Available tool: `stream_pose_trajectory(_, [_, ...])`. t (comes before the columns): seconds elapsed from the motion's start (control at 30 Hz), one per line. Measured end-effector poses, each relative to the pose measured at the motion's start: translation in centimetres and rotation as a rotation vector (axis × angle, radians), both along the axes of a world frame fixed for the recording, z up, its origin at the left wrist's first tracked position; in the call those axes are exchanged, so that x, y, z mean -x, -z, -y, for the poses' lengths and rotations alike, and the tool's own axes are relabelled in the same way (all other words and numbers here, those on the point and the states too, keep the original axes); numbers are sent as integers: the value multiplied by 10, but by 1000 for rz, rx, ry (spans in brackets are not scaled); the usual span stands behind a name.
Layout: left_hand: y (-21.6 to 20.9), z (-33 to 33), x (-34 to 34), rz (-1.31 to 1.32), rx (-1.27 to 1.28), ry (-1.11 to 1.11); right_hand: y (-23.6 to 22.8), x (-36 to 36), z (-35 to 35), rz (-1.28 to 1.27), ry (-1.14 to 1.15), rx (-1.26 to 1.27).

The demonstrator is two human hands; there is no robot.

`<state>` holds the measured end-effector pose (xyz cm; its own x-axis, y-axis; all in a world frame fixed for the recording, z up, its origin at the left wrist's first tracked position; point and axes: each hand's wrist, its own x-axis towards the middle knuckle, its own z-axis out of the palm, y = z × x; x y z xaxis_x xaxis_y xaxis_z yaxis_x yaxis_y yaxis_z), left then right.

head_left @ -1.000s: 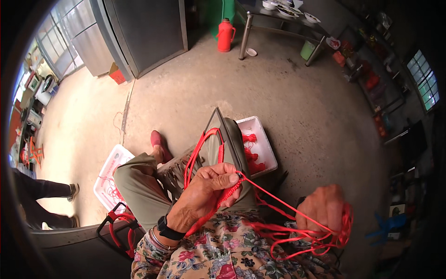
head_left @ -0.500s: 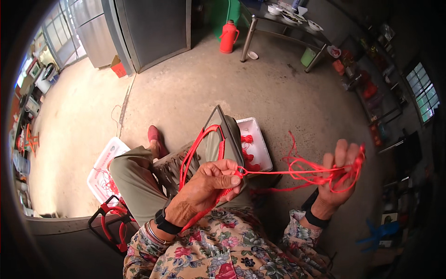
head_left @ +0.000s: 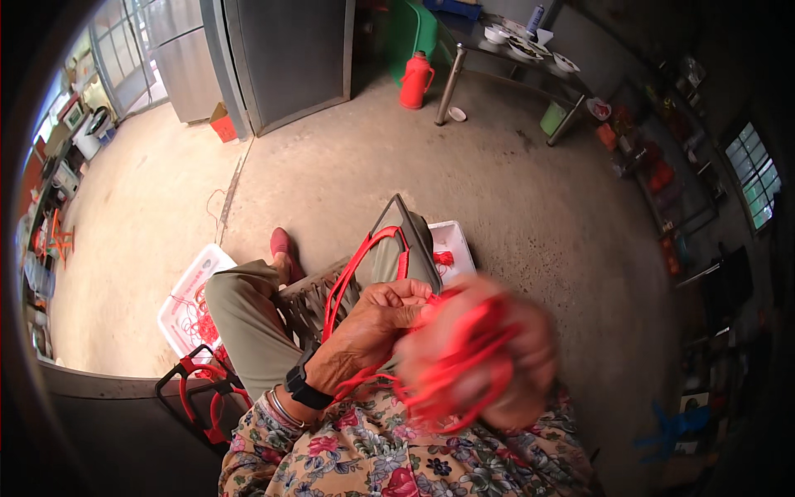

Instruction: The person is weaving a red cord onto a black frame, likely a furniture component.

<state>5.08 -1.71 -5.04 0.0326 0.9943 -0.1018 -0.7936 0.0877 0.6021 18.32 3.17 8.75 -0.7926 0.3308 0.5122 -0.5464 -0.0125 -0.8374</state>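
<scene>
A dark frame (head_left: 421, 248) rests across my lap, with a red cord-wrapped loop (head_left: 341, 286) attached to it. My left hand (head_left: 377, 319) is closed at the frame's near corner, thumb and fingers pinching red cord there. Close beside it, my right hand (head_left: 526, 356) is blurred by motion. It carries a loose bundle of red cord (head_left: 455, 364), also smeared, which hides the fingertips and part of the corner. Some cord trails down in front of my floral top.
White foam boxes with red cord stand on both sides of my legs, one at left (head_left: 175, 315) and one at right (head_left: 458, 240). Another black frame with red loops (head_left: 217, 406) lies at lower left. Farther off are a red thermos (head_left: 416, 81) and a table (head_left: 489, 48) with dishes.
My right hand has swept left and inward with the cord bundle, from far right up to my left hand. The taut cord stretch between the hands is gone. My left hand stays at the corner.
</scene>
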Motion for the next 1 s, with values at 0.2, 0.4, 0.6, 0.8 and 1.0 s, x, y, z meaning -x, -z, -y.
stream_pose_trajectory(0.2, [-19,0,-9,-25,41,17,12,33,37,15,104,-216])
stream_pose_trajectory(0.4, [-15,5,-12,-1202,-429,-732,-15,-2,20,241,54,-144])
stream_pose_trajectory(0.6, [-58,0,-11,-1245,-393,-592,-32,-45,-6,104,473,73])
stream_pose_trajectory(0.8, [-50,-5,-2,-1116,-330,-459,-30,-86,-103,273,1200,-417])
stream_pose_trajectory(1.0, [-43,-16,5,-431,47,-325,44,-109,-136,605,891,-211])
